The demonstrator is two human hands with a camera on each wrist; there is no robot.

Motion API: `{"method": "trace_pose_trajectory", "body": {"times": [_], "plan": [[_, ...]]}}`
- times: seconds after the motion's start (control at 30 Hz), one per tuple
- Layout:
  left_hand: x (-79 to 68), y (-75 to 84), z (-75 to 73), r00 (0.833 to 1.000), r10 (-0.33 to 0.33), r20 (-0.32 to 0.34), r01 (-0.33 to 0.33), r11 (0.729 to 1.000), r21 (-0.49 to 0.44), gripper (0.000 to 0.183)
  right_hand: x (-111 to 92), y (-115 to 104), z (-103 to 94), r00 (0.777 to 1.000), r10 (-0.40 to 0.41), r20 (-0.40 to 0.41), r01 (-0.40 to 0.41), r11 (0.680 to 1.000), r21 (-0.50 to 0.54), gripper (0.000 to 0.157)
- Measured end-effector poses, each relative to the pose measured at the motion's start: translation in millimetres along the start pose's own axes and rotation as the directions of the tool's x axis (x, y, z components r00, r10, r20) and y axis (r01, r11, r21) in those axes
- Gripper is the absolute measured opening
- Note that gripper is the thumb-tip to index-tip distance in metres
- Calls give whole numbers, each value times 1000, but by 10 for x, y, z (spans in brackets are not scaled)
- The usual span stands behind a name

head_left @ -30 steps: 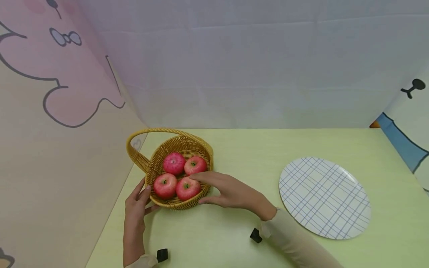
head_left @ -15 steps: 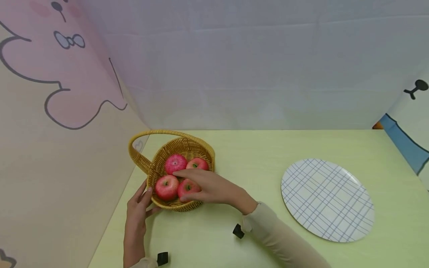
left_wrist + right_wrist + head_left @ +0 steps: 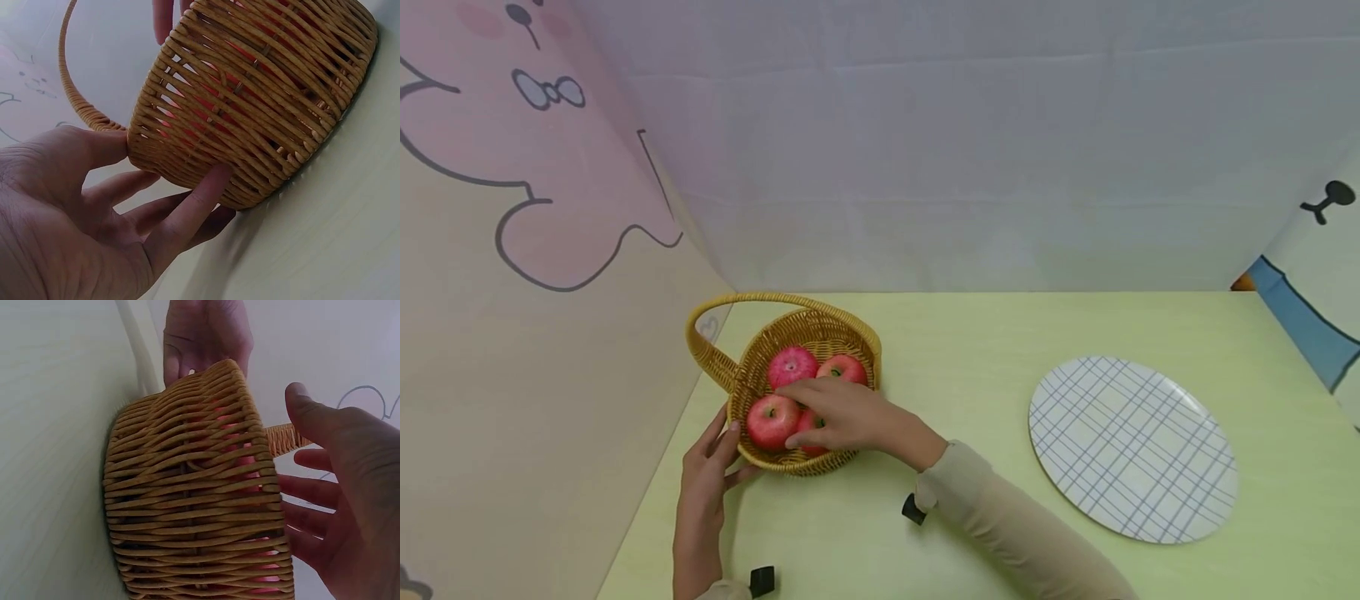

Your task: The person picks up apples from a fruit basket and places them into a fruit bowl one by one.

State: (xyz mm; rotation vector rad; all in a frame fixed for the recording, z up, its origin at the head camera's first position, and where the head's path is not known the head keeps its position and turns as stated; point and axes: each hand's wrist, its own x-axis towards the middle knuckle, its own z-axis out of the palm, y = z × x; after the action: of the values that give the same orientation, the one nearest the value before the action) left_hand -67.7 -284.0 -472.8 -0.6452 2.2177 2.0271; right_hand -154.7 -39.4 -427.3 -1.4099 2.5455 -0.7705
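Note:
A brown wicker basket [image 3: 760, 357] with an arched handle [image 3: 709, 360] stands at the left of the table and holds several red apples. My left hand [image 3: 702, 483] holds its near left side, thumb at the rim and fingers against the woven wall [image 3: 250, 106]. Over the basket, my right hand [image 3: 861, 418] reaches in from the right with thumb and fingers spread. Its fingertips are right at the front left apple [image 3: 771, 423]. Under the palm the front right apple [image 3: 809, 422] is mostly hidden. Behind lie a darker pink apple [image 3: 792, 367] and another apple [image 3: 846, 367], partly covered.
On the right of the table [image 3: 955, 358] lies a white oval plate [image 3: 1131, 450] with blue crossed lines. A pale cloth wall [image 3: 925, 167] rises behind, and a printed wall [image 3: 572, 367] stands close at the left of the basket.
My right hand has moved left from the basket's right rim, over the front right apple to the front left one. The left hand stays at the basket.

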Motion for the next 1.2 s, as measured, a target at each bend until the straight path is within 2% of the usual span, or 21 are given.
{"method": "trace_pose_trajectory", "body": {"times": [0.37,0.63,0.8,1.2], "plan": [[18,-21,19,1000,24,5,-24,999,-21,64,121,19,100,1000,9,17,-7,993,-116,70],[2,-35,-11,1000,8,-11,-8,1000,-17,65,245,-82,201,999,23,34,-16,983,-182,67],[1,-44,-6,999,33,0,-33,999,-18,65,273,-130,229,999,37,40,-27,972,-232,70],[7,-61,-5,999,36,6,-36,999,-27,64,339,-167,266,997,61,54,-46,968,-245,73]]}}
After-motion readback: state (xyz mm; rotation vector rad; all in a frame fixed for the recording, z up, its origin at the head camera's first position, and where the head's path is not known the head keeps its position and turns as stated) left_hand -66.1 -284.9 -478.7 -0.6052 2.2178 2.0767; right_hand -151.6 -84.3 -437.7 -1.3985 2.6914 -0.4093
